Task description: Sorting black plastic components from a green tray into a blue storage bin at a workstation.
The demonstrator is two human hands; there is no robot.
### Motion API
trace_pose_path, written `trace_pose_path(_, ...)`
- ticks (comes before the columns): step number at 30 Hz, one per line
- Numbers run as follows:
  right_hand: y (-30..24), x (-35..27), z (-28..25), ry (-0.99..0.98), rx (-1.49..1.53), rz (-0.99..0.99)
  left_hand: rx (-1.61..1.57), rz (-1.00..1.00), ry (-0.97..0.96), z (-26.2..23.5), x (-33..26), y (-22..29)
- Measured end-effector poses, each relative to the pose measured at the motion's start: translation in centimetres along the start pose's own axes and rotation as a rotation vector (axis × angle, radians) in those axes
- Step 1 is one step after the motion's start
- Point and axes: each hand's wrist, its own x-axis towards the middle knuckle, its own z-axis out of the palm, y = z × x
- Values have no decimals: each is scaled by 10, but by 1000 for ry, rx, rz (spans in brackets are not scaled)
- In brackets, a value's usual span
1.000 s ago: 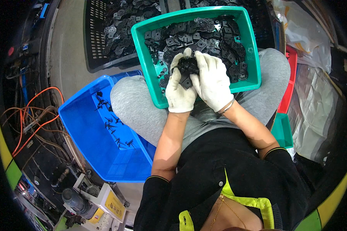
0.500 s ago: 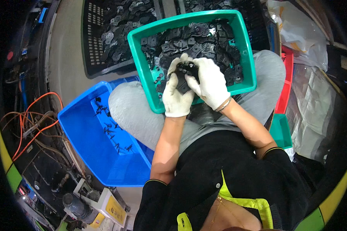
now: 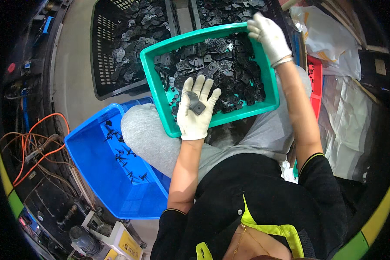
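Head view: the white-gloved left hand (image 3: 192, 121) is turned palm up, its fingers (image 3: 198, 85) spread apart rather than clamped. A flat black plastic part with a squarish, holed end (image 3: 197, 104) lies across the palm, just below the roots of those fingers. Its long axis slants from upper left, by the index side, to lower right, where the squarish end sits (the thumb seems to lie along its left edge, though glove and part partly merge there).

The left hand is plainly the nearer one to this part. Well apart, up and to the right of it, the white-gloved right hand (image 3: 272, 42) is by the far right corner of a green rectangular plastic tub (image 3: 249, 113). Its fingers are bent and slightly blurred, so I cannot tell whether they are closed on anything.

Beyond the left fingertips, and down and left of the right ones, a heap of loose black plastic pieces (image 3: 212, 65) fills much of the tub. Farther out, ahead of the left fingers, stands a black slotted plastic crate (image 3: 100, 71) of similar pieces; behind them to the left, a deep blue plastic bin (image 3: 128, 201) holds some thin, branching black bits (image 3: 122, 158).
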Motion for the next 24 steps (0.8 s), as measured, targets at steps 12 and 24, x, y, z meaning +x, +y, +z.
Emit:
trace_pose_path(12,56,-30,109,-10,-1084,-405,-156,-52,144,17,3,1)
trace_pose_path(24,47,-57,62,-214,73,74,-158,-67,156,15,2,3)
